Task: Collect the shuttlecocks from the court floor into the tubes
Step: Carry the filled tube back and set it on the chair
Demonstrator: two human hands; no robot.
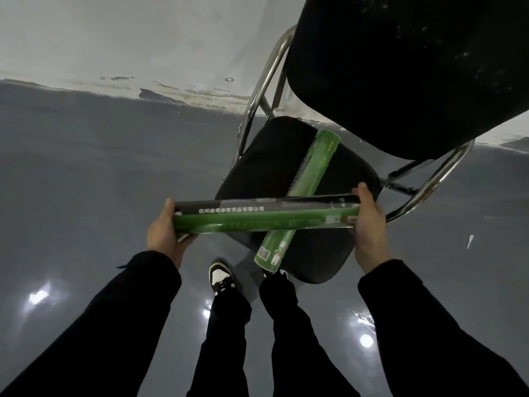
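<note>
I hold a long green and black shuttlecock tube (266,214) level in front of me, above the front of a chair seat. My left hand (163,233) grips its left end and my right hand (369,224) grips its right end. A second green tube (307,179) lies diagonally on the black chair seat (269,156), passing under the held one, its near end overhanging the seat's front edge. One white shuttlecock (469,241) lies on the grey floor to the right of the chair.
The black chair with chrome legs (263,81) and a tall backrest (400,67) stands against a pale wall (128,38). My two feet in black and white shoes (221,277) stand just before the seat. Glossy grey floor (86,181) spreads to the left.
</note>
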